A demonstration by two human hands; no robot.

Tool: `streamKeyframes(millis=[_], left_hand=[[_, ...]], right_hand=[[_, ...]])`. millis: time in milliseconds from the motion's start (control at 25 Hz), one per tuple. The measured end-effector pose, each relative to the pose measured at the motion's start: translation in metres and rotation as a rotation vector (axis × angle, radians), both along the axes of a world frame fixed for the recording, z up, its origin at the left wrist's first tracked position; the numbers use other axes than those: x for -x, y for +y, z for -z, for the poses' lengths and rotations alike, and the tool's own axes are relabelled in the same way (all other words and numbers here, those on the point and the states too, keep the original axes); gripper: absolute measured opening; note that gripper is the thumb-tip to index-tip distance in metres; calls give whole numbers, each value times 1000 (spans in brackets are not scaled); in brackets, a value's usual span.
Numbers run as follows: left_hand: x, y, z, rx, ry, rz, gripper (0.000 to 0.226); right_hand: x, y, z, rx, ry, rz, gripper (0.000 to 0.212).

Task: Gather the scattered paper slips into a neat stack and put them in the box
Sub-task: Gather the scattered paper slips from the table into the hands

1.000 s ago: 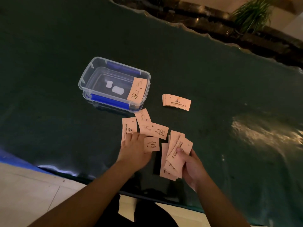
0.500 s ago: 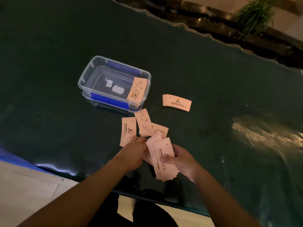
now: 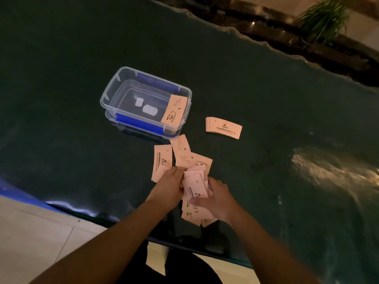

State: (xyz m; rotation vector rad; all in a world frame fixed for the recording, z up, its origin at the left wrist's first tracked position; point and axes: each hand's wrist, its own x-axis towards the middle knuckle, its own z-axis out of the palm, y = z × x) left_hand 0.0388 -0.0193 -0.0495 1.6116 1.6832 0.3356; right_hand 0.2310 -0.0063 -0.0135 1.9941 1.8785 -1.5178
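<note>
My right hand (image 3: 217, 198) grips a loose bunch of pink paper slips (image 3: 194, 193) near the table's front edge. My left hand (image 3: 169, 184) pinches the top left of that same bunch. Several more slips (image 3: 180, 155) lie scattered on the dark table just beyond my hands. A small tidy stack of slips (image 3: 223, 128) lies apart to the right. The clear plastic box (image 3: 114, 87) with blue clips stands open at the back left, with one slip (image 3: 174, 111) leaning against its right inner wall.
The dark green table (image 3: 266, 99) has a wavy far edge and a glare patch (image 3: 332, 171) at the right. A potted plant (image 3: 326, 15) stands beyond the table at top right. Pale floor tiles (image 3: 30, 232) show below the front edge.
My right hand brought its bunch of slips leftward and closer to my left hand. My left hand lifted off the table slips and now meets the bunch.
</note>
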Motion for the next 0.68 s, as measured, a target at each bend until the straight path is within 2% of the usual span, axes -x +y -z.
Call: streamKeyframes(millis=[160, 320, 480, 560, 680], left_hand=[[3, 6, -3, 17, 30, 9, 54], [6, 26, -12, 26, 185, 94, 60], [6, 50, -21, 117, 201, -68, 57], [4, 54, -23, 169, 143, -178, 49], [-3, 55, -27, 331, -111, -413, 34]], right_hand=[[-1, -7, 4, 77, 181, 160, 73], [-5, -8, 6, 163, 299, 318, 63], [-19, 10, -3, 206, 270, 428, 52], [-26, 26, -9, 203, 276, 438, 55], [-28, 59, -18, 174, 272, 410, 50]])
